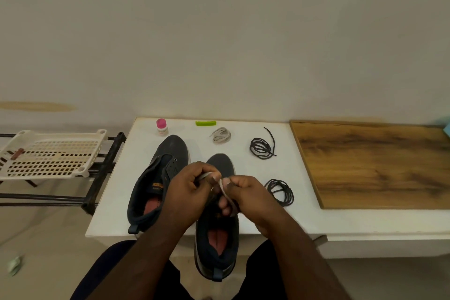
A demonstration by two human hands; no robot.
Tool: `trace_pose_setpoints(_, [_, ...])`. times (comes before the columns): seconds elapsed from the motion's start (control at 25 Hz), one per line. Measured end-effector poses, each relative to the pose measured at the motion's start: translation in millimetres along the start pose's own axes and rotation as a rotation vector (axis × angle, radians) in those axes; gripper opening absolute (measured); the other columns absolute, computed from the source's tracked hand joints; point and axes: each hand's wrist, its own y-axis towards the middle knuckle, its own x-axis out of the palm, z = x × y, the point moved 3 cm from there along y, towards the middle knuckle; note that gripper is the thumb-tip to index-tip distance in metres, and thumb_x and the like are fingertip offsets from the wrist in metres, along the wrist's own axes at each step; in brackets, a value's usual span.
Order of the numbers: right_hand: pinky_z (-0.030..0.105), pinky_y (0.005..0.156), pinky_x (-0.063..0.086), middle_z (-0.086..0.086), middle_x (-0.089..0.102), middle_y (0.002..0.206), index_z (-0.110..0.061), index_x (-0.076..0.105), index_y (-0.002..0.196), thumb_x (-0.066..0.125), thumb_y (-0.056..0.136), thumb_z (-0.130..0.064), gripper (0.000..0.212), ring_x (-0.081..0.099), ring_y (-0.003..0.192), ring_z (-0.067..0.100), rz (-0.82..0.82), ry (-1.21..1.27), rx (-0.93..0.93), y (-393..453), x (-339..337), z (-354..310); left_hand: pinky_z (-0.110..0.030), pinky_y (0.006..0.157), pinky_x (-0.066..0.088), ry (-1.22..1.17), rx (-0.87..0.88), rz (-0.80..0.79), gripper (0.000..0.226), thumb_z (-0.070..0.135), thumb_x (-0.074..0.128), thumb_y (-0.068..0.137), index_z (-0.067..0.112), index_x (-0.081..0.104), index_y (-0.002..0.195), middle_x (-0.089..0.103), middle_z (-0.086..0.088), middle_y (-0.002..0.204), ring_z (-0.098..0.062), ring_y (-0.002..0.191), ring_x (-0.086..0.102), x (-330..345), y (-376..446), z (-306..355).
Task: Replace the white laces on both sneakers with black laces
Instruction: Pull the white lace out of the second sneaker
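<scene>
Fingers (214,179) of both hands pinch the white lace (222,187) over the right sneaker (220,165), toe pointing away.

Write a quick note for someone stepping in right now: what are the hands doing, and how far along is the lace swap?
Left hand and right hand both pinch a white lace over the right sneaker. Left sneaker shows bare eyelets. Another white lace lies coiled near the table's back edge. Two black laces lie unused. Left: finish removing this lace, thread both black ones.
</scene>
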Motion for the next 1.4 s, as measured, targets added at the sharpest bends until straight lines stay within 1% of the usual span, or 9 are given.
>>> trace_pose_setpoints(0.2, [0.036, 0.073, 0.056, 0.009, 0.06, 0.076, -0.005, 0.072, 0.1, 0.06, 0.097, -0.032, 0.03, 0.06, 0.068, 0.021, -0.272, 0.647, -0.076, -11, 0, -14, -0.032, 0.078, 0.053, -0.003, -0.072, -0.053, 0.017, 0.018, 0.06, 0.097, 0.028, 0.068, 0.085, 0.068, 0.012, 0.085, -0.008, 0.086, 0.065, 4, 2, -10])
trace_pose_setpoints(0.4, [0.039, 0.091, 0.058, 0.021, 0.07, 0.118, -0.002, 0.066, 0.114, 0.052, 0.098, -0.02, 0.028, 0.068, 0.115, 0.033, 0.071, 1.176, -0.296, 1, -11, -16, -0.02, 0.071, 0.047, 0.123, -0.067, -0.173, 0.014, 0.036, 0.056, 0.098, 0.034, 0.066, 0.089, 0.066, 0.014, 0.086, -0.005, 0.085, 0.062, 9, -1, -18])
trace_pose_setpoints(0.48, [0.035, 0.092, 0.058, 0.016, 0.071, 0.122, -0.003, 0.061, 0.119, 0.05, 0.101, -0.019, 0.027, 0.067, 0.118, 0.029, 0.31, 1.058, -0.349, 6, -17, -10, -0.015, 0.07, 0.046, 0.178, -0.052, -0.236, 0.011, 0.037, 0.058, 0.096, 0.037, 0.066, 0.089, 0.065, 0.018, 0.088, -0.003, 0.086, 0.062, 11, -4, -17])
trace_pose_setpoints(0.6, [0.019, 0.094, 0.053, -0.005, 0.076, 0.109, -0.022, 0.068, 0.106, 0.049, 0.106, -0.021, 0.019, 0.068, 0.11, 0.007, 0.611, 0.327, -0.351, 5, -25, 0, -0.021, 0.073, 0.049, 0.24, 0.016, -0.279, 0.007, 0.04, 0.062, 0.092, 0.042, 0.065, 0.086, 0.063, 0.02, 0.089, -0.002, 0.087, 0.06, 13, -5, -11])
trace_pose_setpoints(0.76, [0.025, 0.075, 0.05, -0.01, 0.069, 0.08, -0.024, 0.066, 0.087, 0.046, 0.106, -0.034, 0.029, 0.064, 0.077, 0.001, 0.398, -0.385, -0.229, 9, -9, 7, -0.011, 0.079, 0.042, 0.23, 0.168, -0.157, 0.01, 0.032, 0.066, 0.09, 0.042, 0.067, 0.094, 0.061, 0.023, 0.092, -0.002, 0.093, 0.059, 7, -2, 2])
trace_pose_setpoints(0.92, [0.03, 0.062, 0.051, 0.001, 0.056, 0.059, -0.016, 0.072, 0.082, 0.046, 0.104, -0.049, 0.047, 0.055, 0.056, 0.016, -0.019, 0.091, 0.023, 3, -1, 8, -0.018, 0.076, 0.046, 0.18, 0.15, -0.029, 0.016, 0.016, 0.068, 0.089, 0.031, 0.068, 0.09, 0.061, 0.018, 0.087, -0.008, 0.09, 0.061, 1, -1, 1])
trace_pose_setpoints(1.08, [0.037, 0.075, 0.057, 0.008, 0.058, 0.07, -0.008, 0.072, 0.094, 0.059, 0.095, -0.04, 0.035, 0.061, 0.068, 0.023, -0.283, 0.674, -0.079, -7, 2, -9, -0.018, 0.076, 0.046, 0.103, 0.066, -0.058, 0.028, 0.012, 0.063, 0.094, 0.039, 0.064, 0.088, 0.064, 0.018, 0.086, -0.005, 0.088, 0.062, 5, -1, 2])
trace_pose_setpoints(1.24, [0.039, 0.093, 0.057, 0.017, 0.073, 0.107, -0.005, 0.07, 0.105, 0.055, 0.097, -0.027, 0.027, 0.069, 0.11, 0.032, 0.017, 1.062, -0.304, 0, -7, -15, -0.022, 0.072, 0.044, 0.212, 0.04, -0.209, 0.015, 0.026, 0.058, 0.098, 0.037, 0.064, 0.089, 0.062, 0.015, 0.085, -0.002, 0.085, 0.058, 15, -6, -3])
trace_pose_setpoints(1.4, [0.031, 0.097, 0.055, 0.0, 0.077, 0.107, -0.019, 0.068, 0.108, 0.053, 0.101, -0.03, 0.02, 0.07, 0.108, 0.013, 0.519, 0.294, -0.341, 6, -24, -2, -0.016, 0.076, 0.043, 0.266, 0.112, -0.203, 0.008, 0.036, 0.058, 0.096, 0.04, 0.064, 0.095, 0.06, 0.021, 0.089, -0.002, 0.092, 0.057, 11, -5, -2])
